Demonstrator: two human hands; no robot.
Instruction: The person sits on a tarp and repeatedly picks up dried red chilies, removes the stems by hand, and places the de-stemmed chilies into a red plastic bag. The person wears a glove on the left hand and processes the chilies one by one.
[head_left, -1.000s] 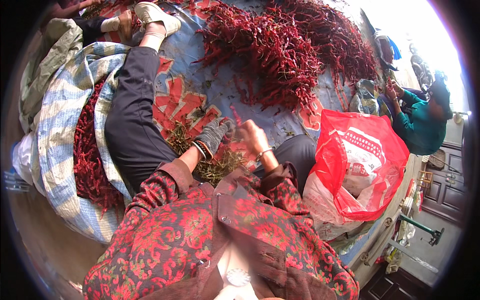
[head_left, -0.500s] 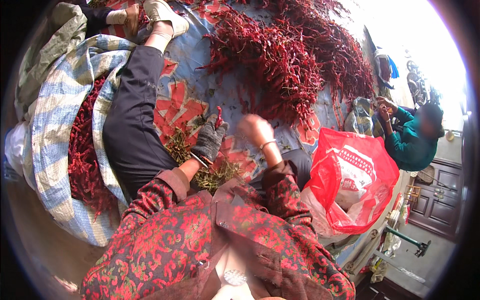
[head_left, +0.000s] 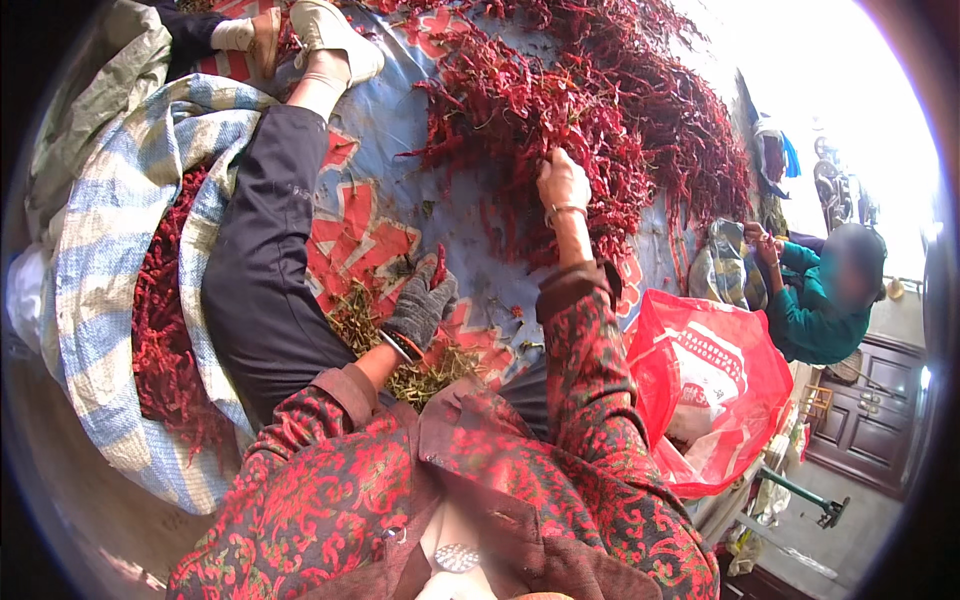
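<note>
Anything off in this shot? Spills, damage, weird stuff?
No damage stands out. Mildly odd: the left hand wears a gray glove, while the right hand, at the chili pile, is bare. Dry stems lie loose beside the gloved hand, looking like spilled litter.

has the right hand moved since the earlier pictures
Yes: against the blue ground sheet, the bare right hand has moved forward, away from the gloved left hand, to the red chili pile.

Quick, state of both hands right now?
Left hand: closed, holding a red chili.
Right hand: fingers curled at the chili pile; grip can't be told.
</note>
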